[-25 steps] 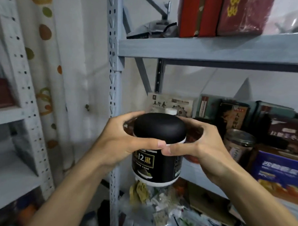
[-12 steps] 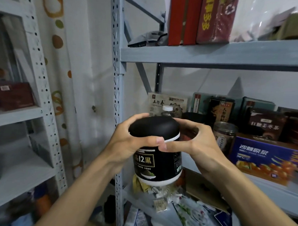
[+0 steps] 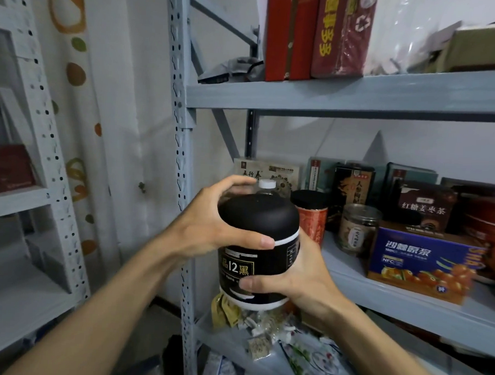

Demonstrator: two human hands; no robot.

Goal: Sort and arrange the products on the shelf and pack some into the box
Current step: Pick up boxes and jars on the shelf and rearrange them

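The black jar [image 3: 256, 250] is hiding most of a small bottle [image 3: 267, 184] behind it, so only the white cap is showing. Two thumbs are covering part of the jar's label, and its words are hard to read. The fingers of the right hand [image 3: 302, 277] are hiding behind the jar.

The left hand [image 3: 207, 228] is curling over the round black lid, with its thumb lying across the front. The right hand is wrapping around the lower part.

Both hands are holding the jar in the air, just in front of the left end of the shelf [image 3: 405, 310] and near a red can [image 3: 310, 218].
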